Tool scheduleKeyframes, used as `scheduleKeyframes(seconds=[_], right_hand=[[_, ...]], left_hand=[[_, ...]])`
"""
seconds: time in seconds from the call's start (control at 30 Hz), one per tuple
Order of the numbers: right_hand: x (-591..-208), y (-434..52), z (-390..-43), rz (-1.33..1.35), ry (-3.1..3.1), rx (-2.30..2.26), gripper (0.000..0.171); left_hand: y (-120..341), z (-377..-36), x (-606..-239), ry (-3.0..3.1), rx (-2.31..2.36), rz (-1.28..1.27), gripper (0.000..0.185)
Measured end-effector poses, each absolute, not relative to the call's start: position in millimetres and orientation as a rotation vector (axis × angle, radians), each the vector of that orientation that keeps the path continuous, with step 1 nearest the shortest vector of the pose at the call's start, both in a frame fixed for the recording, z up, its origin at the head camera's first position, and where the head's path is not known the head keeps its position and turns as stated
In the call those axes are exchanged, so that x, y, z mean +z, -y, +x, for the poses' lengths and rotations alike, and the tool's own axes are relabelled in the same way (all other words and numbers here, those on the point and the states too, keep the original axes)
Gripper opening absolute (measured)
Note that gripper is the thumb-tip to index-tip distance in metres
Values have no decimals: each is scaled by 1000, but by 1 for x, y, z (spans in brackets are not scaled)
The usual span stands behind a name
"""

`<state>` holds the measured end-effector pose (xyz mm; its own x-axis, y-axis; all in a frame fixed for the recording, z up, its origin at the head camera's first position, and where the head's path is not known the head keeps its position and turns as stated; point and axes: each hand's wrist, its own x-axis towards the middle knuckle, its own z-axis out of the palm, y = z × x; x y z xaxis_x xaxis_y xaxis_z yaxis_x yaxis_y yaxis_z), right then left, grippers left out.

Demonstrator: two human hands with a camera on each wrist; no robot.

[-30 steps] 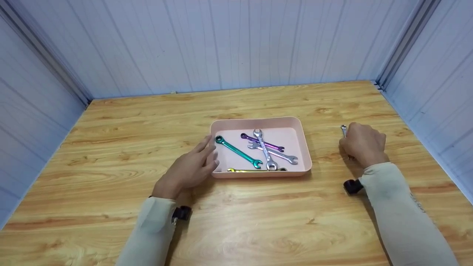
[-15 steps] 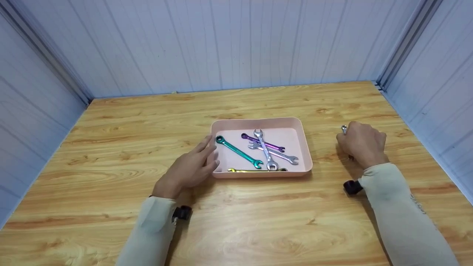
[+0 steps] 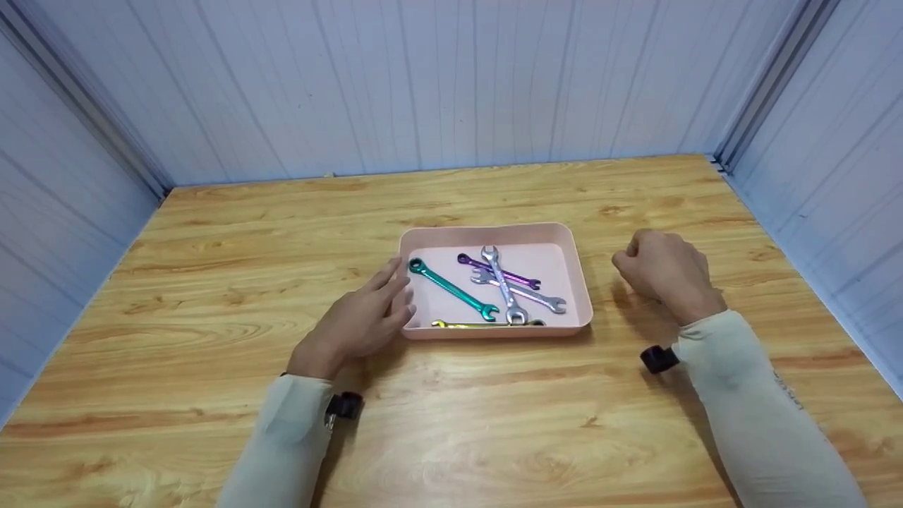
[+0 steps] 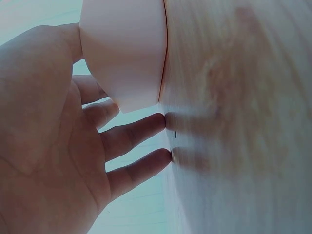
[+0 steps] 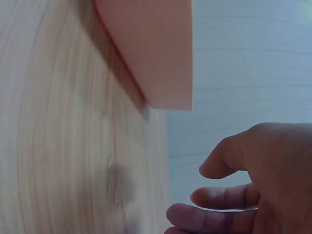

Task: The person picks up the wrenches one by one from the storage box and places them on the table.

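A person's two hands work at a pink tray [image 3: 564, 236] that sits near the middle of a pale wooden surface [image 3: 211, 282] walled in by white panels [image 3: 451, 85].

The left hand [image 3: 356, 323] lies flat and relaxed against the tray's left side, with its fingers straight and gripping nothing. The left wrist view shows the left hand [image 4: 58, 146] with its thumb side up against the tray's rounded corner [image 4: 122, 53] and two fingertips [image 4: 158, 122] touching the surface [image 4: 243, 122].

The right hand [image 3: 667, 271] is raised just to the right of the tray and clear of it, knuckles up and fingers curled under. In the right wrist view the thumb and curled fingers [image 5: 219, 197] of the right hand [image 5: 253, 185] show nothing between them. The palm is hidden, so it cannot be told whether this hand holds anything. The tray's corner [image 5: 161, 53] is close ahead of it.

Five wrenches lie inside the tray. A green wrench [image 3: 453, 288] lies slantwise at the left and a purple wrench [image 3: 497, 271] towards the back. Two silver wrenches [image 3: 502, 282] cross over the purple one, and a yellow wrench [image 3: 473, 325] lies along the near wall.

Both forearms are in light sleeves [image 3: 755, 409], each with a small black camera mount [image 3: 656, 358] at the wrist.
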<state>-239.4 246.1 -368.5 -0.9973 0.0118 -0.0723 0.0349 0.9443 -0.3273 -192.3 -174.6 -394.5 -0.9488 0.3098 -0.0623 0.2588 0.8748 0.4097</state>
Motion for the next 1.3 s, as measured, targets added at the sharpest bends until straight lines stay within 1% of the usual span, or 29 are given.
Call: scheduleKeyframes(seconds=[0.2,0.53,0.63,0.77,0.97,1.1,1.3], right_hand=[[-365,-237,-237,-25,-3061,-549,19],[-369,-213,-235,-63,-3162,-693,21],[-373,-204,-234,-131,-3220,-767,17],[-380,-191,-233,-285,-3319,-889,10],[-389,-179,-228,-453,-3328,-981,9],[-391,-177,-227,-526,-3332,-973,7],[-395,-176,-224,-559,-3304,-979,5]], left_hand=[[176,-192,-395,-2927,631,493,57],[178,-191,-395,-2923,618,450,58],[178,-190,-395,-2922,618,442,58],[177,-190,-395,-2919,611,442,58],[174,-191,-395,-2912,612,460,58],[171,-194,-396,-2907,625,485,58],[168,-198,-397,-2916,629,535,58]])
